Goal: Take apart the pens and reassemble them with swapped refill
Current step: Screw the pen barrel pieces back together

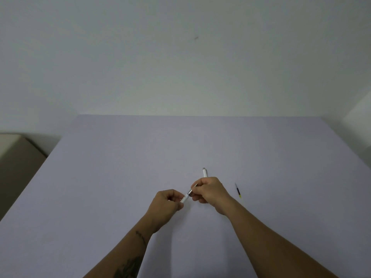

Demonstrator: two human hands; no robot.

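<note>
Just below the centre of the frame, both hands meet over the pale lilac table [120, 167]: the left hand [167, 203] is curled closed around the lower end of a white pen [187, 195], while the right hand [208, 189] pinches its upper part, fingers closed near the silver band. A second white pen [205, 172] lies on the table just above the right hand, partly hidden by it. A loose refill [238, 190] with a yellow end lies to the right, apart from both hands.

Pens in parts

A white pen [187, 194] with a silver collar is held tilted; a second white pen [205, 172] lies beyond, and a dark, yellow-ended refill [238, 190] lies apart, rightward.
</note>
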